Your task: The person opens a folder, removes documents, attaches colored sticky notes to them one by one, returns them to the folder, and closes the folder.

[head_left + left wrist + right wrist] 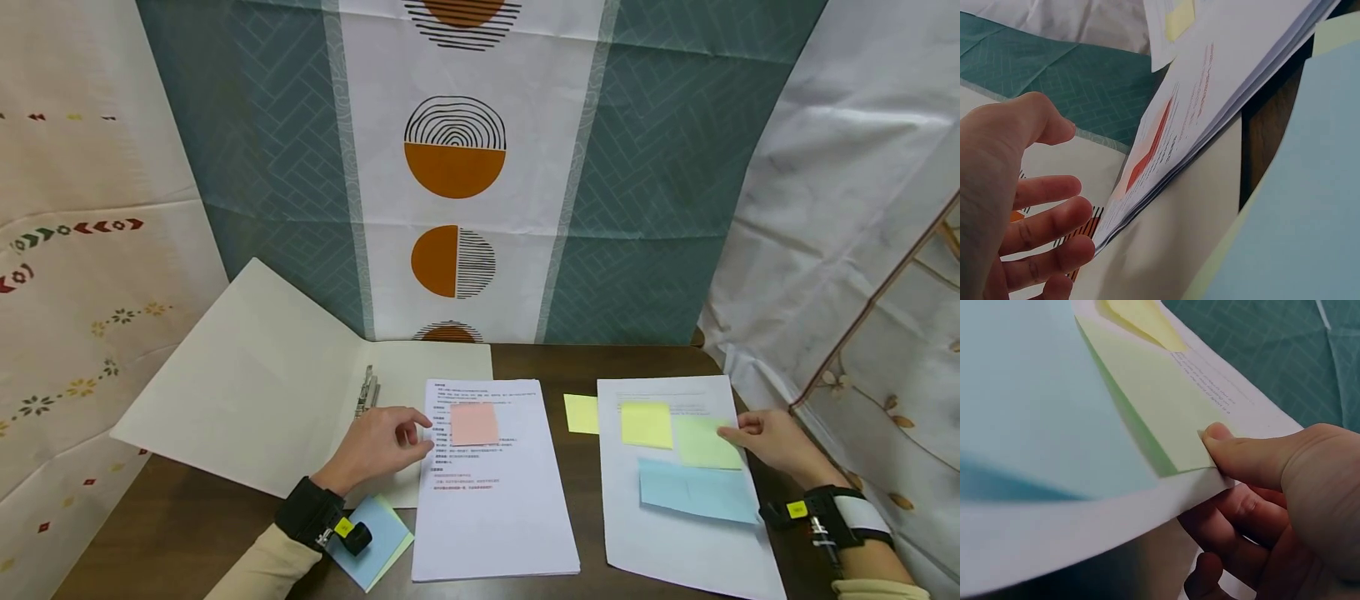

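Note:
My right hand pinches the right edge of a white printed sheet, thumb on top over a pale green sticky note and fingers curled beneath. That sheet also carries a yellow sticky note and a blue one whose lower edge lifts. By the left edge of a stack of printed papers, my left hand hovers with loosely bent fingers and nothing between them. A pink sticky note lies on the stack's upper part.
An open cream folder with a metal clip lies under the left hand, the stack overlapping its right side. Blue and green note pads sit below the left wrist. Another yellow note shows between the papers. Patterned cloth hangs behind the table.

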Available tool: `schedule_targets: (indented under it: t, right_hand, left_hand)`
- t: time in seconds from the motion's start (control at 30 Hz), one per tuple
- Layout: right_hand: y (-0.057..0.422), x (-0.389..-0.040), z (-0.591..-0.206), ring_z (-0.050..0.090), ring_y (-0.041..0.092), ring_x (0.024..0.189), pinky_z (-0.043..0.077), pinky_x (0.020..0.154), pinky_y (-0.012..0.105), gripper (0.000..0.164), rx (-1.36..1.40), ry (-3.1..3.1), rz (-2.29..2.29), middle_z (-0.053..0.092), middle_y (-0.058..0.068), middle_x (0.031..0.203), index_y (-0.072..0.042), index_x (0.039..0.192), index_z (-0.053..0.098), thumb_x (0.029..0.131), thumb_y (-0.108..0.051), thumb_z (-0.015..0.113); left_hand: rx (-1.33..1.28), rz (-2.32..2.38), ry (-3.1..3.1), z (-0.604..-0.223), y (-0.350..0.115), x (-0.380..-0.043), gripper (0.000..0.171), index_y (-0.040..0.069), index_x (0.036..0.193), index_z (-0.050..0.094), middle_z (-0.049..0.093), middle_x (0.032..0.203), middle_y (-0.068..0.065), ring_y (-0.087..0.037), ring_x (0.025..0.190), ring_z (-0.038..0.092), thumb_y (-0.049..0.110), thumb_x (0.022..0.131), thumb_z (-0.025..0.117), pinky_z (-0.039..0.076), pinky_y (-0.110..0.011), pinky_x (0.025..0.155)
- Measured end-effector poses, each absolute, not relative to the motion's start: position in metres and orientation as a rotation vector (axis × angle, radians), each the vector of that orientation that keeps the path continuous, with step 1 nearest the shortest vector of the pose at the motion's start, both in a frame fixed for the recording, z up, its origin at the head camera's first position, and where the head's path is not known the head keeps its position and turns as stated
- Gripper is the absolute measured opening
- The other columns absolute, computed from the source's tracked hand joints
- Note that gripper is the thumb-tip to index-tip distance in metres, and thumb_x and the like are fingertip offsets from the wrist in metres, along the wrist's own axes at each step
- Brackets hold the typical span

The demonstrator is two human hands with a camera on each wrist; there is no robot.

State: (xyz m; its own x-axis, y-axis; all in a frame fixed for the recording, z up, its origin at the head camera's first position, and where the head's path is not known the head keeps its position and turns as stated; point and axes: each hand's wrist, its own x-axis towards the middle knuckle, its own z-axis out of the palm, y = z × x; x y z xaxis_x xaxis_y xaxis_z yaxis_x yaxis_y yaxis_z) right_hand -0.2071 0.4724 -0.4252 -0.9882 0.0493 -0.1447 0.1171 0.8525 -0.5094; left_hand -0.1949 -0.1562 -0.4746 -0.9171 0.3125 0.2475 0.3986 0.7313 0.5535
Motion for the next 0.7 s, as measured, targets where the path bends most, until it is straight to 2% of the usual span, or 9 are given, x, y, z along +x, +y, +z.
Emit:
schedule_targets:
  t: [0.3,0.43,0.53,0.6,0.7]
  right_hand:
    - [0.472,-0.210,-0.449,0.053,0.019,0.075,0.041,0.064,0.031,0.029,0.101,2.955,-0.753,0.059,0.002,0.077,0.005,0.092,0.069,0.104,-0.020,0.076]
    - [0.470,-0.209,-0.452,0.050,0.017,0.068,0.038,0.062,0.032,0.033,0.146,2.918,-0.696,0.053,-0.002,0.069,-0.005,0.077,0.067,0.101,-0.026,0.078]
    - [0.469,-0.208,-0.453,0.049,0.018,0.065,0.037,0.061,0.033,0.037,0.198,2.898,-0.648,0.055,-0.002,0.064,-0.010,0.071,0.066,0.099,-0.030,0.081]
    - [0.468,-0.207,-0.452,0.050,0.018,0.064,0.038,0.061,0.033,0.038,0.239,2.882,-0.626,0.058,-0.001,0.064,-0.009,0.072,0.066,0.098,-0.032,0.081]
    - [0.465,-0.207,-0.451,0.055,0.021,0.069,0.040,0.064,0.035,0.036,0.279,2.868,-0.601,0.063,0.004,0.070,-0.004,0.081,0.070,0.098,-0.033,0.082]
  left_hand:
    - [-0.584,-0.930,-2.792,-0.476,-0.157,-0.195,0.025,0.015,0.114,0.085,0.066,0.077,0.011,-0.001,0.072,0.052,0.031,0.094,0.088,0.047,-0.022,0.064]
    - [-0.576,-0.931,-2.794,-0.476,-0.157,-0.196,0.026,0.015,0.113,0.086,0.066,0.076,0.011,-0.002,0.070,0.052,0.032,0.093,0.088,0.047,-0.022,0.063]
    - [-0.559,-0.927,-2.802,-0.476,-0.156,-0.196,0.026,0.016,0.112,0.086,0.066,0.076,0.012,-0.002,0.069,0.053,0.033,0.093,0.088,0.048,-0.022,0.063]
    - [-0.547,-0.926,-2.806,-0.476,-0.156,-0.197,0.026,0.018,0.112,0.086,0.066,0.076,0.013,-0.003,0.069,0.053,0.034,0.092,0.088,0.049,-0.022,0.063]
    - [-0.546,-0.926,-2.802,-0.476,-0.157,-0.197,0.026,0.018,0.112,0.086,0.066,0.076,0.013,-0.003,0.069,0.053,0.034,0.092,0.088,0.049,-0.022,0.062]
